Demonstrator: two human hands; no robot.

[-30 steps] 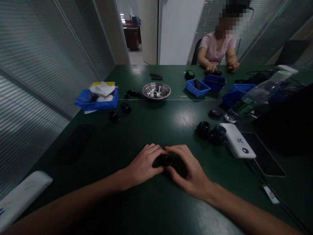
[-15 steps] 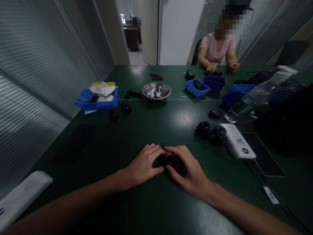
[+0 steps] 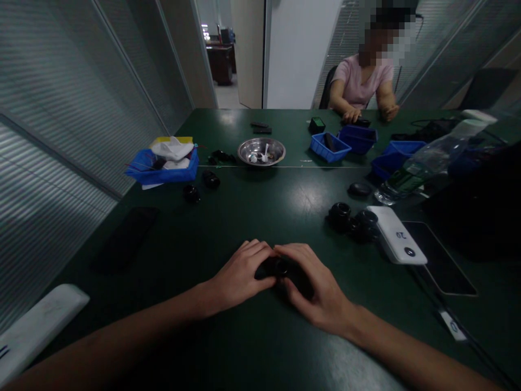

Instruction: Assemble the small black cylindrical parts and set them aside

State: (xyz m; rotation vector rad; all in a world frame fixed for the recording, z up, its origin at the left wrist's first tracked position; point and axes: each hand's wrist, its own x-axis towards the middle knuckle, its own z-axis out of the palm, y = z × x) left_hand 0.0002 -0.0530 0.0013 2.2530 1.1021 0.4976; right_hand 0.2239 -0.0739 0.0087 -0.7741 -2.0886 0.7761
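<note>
Between my two hands, low over the green table [image 3: 244,217], is a small black part with a ring-shaped opening [image 3: 280,266]; its exact kind is too dark to tell. My left hand [image 3: 240,274] has its thumb and curled fingers closed around the left side of this part. From the other side, my right hand [image 3: 315,285] curves around it, index fingertip at its far edge and thumb at its near right edge. My fingers and the shadow hide much of the part.
Black round pieces [image 3: 340,215] lie beside a white power bank [image 3: 396,233] at right. Further off are a metal bowl [image 3: 261,163], blue bins [image 3: 331,155], a plastic bottle [image 3: 427,157] and a blue tray [image 3: 163,175]. Across the table sits a person [image 3: 360,81].
My right thumb has shifted slightly to the right along the black part. The left hand stays nearly still, and the surrounding things have not moved.
</note>
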